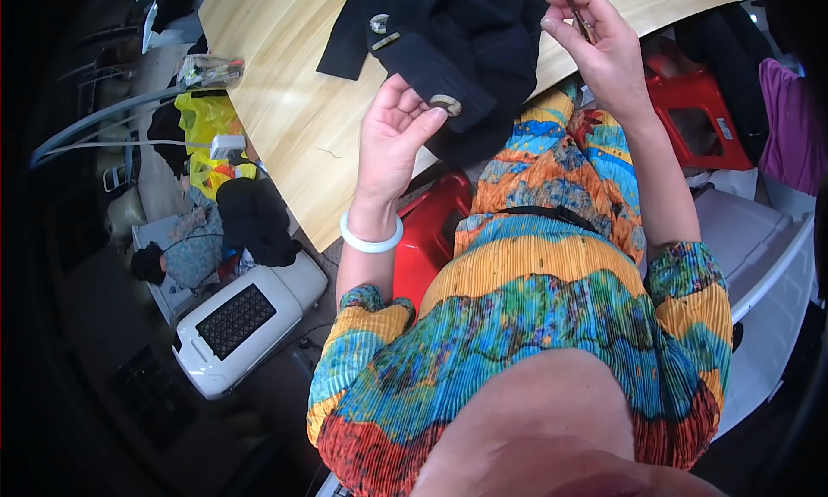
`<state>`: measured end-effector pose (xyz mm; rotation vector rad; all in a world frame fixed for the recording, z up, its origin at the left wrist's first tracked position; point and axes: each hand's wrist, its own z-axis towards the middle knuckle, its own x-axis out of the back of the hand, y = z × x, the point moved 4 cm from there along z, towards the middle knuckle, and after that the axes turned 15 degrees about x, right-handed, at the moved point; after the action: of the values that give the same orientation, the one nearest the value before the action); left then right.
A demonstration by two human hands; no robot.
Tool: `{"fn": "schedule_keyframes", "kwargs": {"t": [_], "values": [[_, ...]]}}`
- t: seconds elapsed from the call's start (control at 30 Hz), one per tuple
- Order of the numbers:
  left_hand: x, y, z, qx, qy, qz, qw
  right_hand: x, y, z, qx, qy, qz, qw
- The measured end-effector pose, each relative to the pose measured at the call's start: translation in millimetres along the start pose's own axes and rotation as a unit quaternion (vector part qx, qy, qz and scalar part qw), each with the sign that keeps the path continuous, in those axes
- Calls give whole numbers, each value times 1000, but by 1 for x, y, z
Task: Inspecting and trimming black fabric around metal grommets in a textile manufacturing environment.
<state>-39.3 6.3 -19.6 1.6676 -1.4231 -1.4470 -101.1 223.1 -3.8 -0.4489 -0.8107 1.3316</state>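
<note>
A black garment point(457, 48) with large brown-and-cream buttons lies across the near edge of the wooden table. My left hand point(392, 135) pinches it by the edge at one round button point(446, 105), the thumb resting against the button. Two more buttons, among them a pale one point(379, 22), sit farther up the cloth. To the right, my right hand point(604, 57) is raised beside the garment, closed around a slim dark pointed tool point(576, 12). Its thumb and forefinger come together near the cloth; whether a thread runs between them is too fine to tell.
The pale wooden table point(276, 91) spans the top. Under its edge are red plastic stools point(699, 117). On the left are a white machine casing point(237, 324), a yellow plastic bag point(207, 126) and a white plug block point(228, 147) on a cable. Purple cloth point(789, 126) hangs at right.
</note>
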Motion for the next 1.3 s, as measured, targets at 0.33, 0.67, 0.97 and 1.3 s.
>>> {"fn": "schedule_keyframes", "kwargs": {"t": [0.33, 0.67, 0.97, 1.3], "values": [[7, -24, -3, -160, 252, 270, 915, -31, -47, -11, -278, -21, 442, 852], [2, -17, -15, -118, 300, 225, 919, -85, -96, -48, -310, -165, 540, 765], [18, -7, -23, -27, 102, -117, 987, -70, -75, -56, -356, -169, 397, 829], [7, 5, -42, -88, 89, -34, 992, -84, -72, -57, -440, -181, 524, 707]]}}
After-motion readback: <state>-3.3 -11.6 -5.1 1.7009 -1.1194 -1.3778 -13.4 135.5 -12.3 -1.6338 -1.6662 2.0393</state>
